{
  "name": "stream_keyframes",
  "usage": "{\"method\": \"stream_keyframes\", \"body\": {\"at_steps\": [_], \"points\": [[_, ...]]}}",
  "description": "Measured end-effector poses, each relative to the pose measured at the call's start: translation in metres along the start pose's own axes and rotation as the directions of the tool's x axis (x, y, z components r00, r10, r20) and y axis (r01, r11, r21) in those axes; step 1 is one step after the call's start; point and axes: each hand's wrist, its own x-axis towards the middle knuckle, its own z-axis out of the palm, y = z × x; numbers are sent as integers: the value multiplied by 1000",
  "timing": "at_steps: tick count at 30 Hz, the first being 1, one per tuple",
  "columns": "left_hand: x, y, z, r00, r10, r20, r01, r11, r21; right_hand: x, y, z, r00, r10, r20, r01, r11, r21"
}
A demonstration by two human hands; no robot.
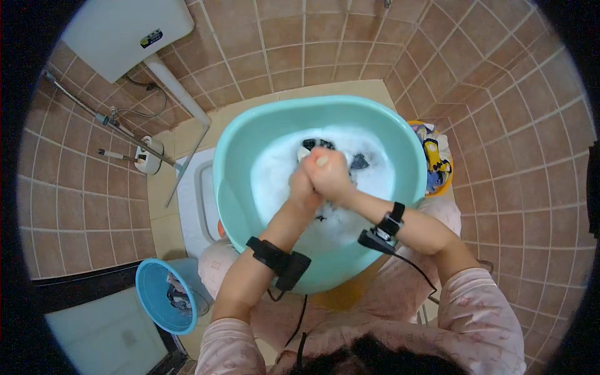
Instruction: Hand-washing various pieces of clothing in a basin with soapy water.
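Observation:
A large mint-green plastic tub [243, 126] stands before me, holding white sudsy water [276, 173]. Above its middle my left hand [302, 185] and my right hand [330, 173] are pressed together, fingers curled. Between them they grip a pale wet item, seemingly cloth [303, 153], mostly hidden by the fingers. Just beyond the hands, dark patterned fabric [318, 143] breaks the foam. Another dark piece of fabric [360, 161] floats to the right of my right hand. Black straps with small devices and cables circle both forearms.
An orange basket [445, 187] heaped with clothes sits at the tub's right. On the lower left, a blue bucket [143, 295] contains dark fabric. A white squat toilet [187, 206] lies partly under the tub's left side, near a metal pipe [136, 145] and a toilet brush holder [151, 161].

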Motion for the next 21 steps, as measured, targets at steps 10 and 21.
{"method": "stream_keyframes", "body": {"at_steps": [10, 21], "points": [[-7, 48, -2, 971, 105, -213, -51, 969, 242, 46, 14, -46, 700, 442, 561, -649, 722, 241], [7, 44, -5, 990, -82, -119, 68, 991, -117, 17, 10, -15, 871, -28, 490, -153, 933, 325]]}}
